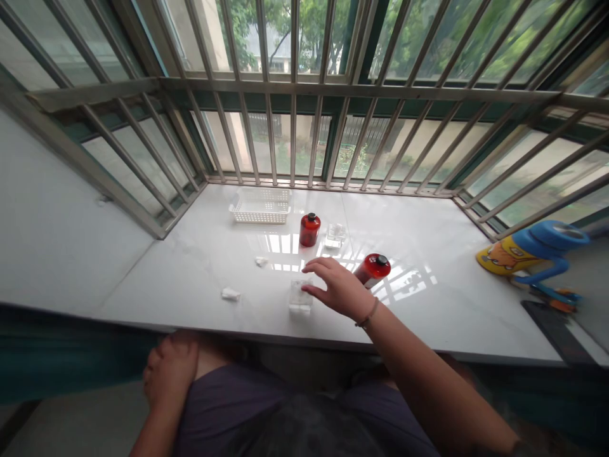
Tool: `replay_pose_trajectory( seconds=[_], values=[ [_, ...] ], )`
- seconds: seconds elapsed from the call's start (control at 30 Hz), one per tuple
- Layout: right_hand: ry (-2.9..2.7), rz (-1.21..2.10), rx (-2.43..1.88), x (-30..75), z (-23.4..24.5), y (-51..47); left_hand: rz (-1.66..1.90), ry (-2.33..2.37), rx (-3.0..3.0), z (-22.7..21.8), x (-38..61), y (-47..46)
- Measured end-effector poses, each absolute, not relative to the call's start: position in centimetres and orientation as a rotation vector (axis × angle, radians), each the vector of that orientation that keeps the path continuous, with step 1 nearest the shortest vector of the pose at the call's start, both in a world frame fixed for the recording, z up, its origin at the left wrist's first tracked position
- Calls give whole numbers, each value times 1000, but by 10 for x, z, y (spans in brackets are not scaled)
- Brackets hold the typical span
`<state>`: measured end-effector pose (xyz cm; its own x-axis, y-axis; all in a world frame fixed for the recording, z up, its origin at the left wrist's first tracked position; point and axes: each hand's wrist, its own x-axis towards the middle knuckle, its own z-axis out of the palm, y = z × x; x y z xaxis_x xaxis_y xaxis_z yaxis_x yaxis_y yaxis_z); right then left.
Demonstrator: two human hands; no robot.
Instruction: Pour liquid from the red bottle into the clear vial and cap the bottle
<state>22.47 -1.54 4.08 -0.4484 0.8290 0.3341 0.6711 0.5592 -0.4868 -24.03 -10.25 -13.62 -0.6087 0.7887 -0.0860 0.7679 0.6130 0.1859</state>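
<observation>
My right hand (pixel 337 287) reaches over the white sill (pixel 428 298), fingers spread, its fingertips touching a small clear plastic box (pixel 301 297). Just behind that hand stands a red bottle with a black cap (pixel 373 268). A second, shorter red bottle (pixel 309 229) stands farther back, next to another small clear box (pixel 335 235). My left hand (pixel 170 371) rests on my thigh below the sill's edge, fingers curled loosely, holding nothing that I can see.
A white slotted basket (pixel 261 205) sits at the back of the sill. Two crumpled white scraps (pixel 231 294) (pixel 261 261) lie at the left. A blue and yellow toy-like object (pixel 533 249) lies at the right. Metal window bars (pixel 295 127) enclose the sill.
</observation>
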Motion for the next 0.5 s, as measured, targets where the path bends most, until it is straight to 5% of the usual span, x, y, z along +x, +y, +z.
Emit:
replay_pose_trajectory(
  seconds=[0.23, 0.5],
  values=[
    [-1957, -263, -1761, 319, 62, -20, 206, 2675, 1252, -131, -238, -101],
    [-1827, -16, -1909, 370, 36, -36, 152, 2695, 1268, -138, -243, -101]
  ],
)
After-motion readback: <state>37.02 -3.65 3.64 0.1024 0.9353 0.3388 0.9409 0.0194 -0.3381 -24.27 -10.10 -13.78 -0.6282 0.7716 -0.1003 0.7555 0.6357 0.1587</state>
